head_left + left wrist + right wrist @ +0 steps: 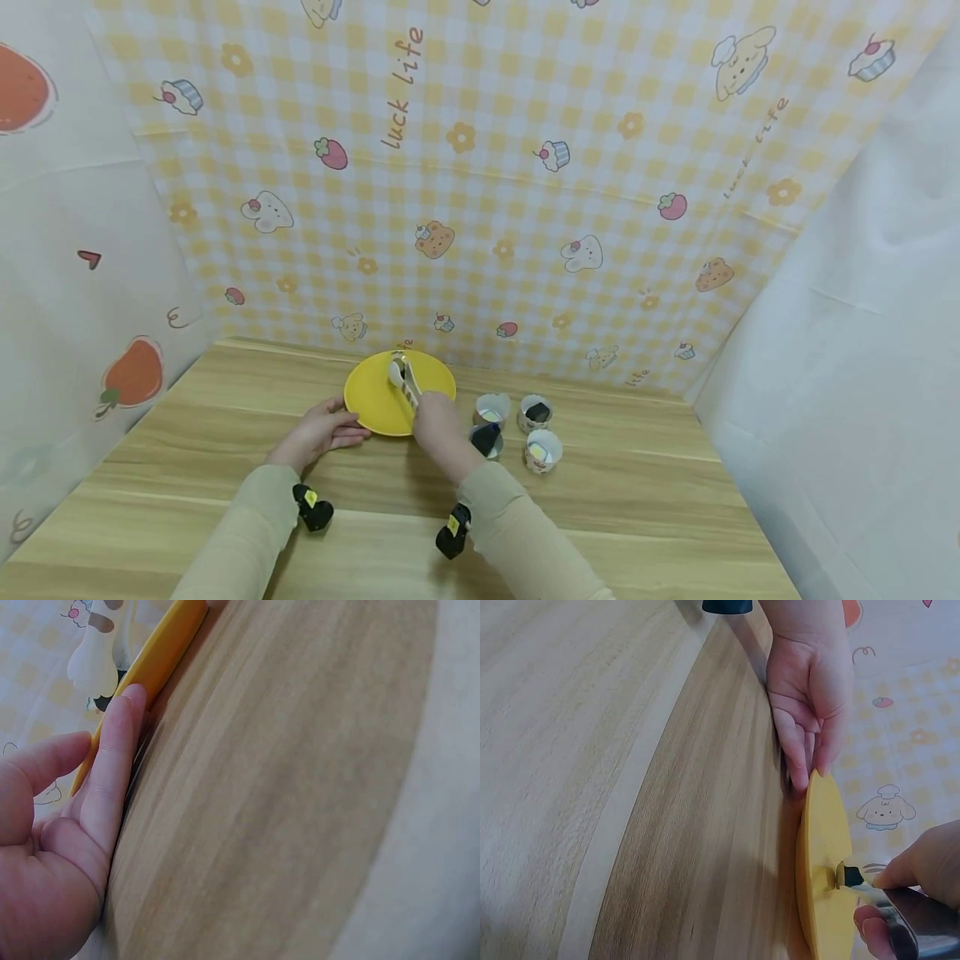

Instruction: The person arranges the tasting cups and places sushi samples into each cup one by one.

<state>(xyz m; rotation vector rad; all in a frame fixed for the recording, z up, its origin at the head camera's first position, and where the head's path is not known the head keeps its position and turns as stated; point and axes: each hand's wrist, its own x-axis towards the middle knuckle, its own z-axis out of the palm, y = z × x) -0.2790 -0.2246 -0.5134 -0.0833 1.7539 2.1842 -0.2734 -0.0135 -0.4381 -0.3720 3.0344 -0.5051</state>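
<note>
A round yellow plate (367,400) lies at the back of the table. My left hand (318,433) grips its left rim, thumb over the edge and fingers underneath, as the left wrist view (97,772) shows. In my right hand (442,429) is a pair of metal tongs (409,392), their tips low over the plate's middle. A small dark piece (853,876) sits between the tips; its kind is unclear. Whether that piece touches the plate cannot be told.
Several white paper cups stand right of the plate. The back right cup (527,423) and front left one hold black pieces; the front right cup (552,450) and back left one hold pale yellow pieces. A checkered cloth (480,192) hangs behind the wooden table (637,500).
</note>
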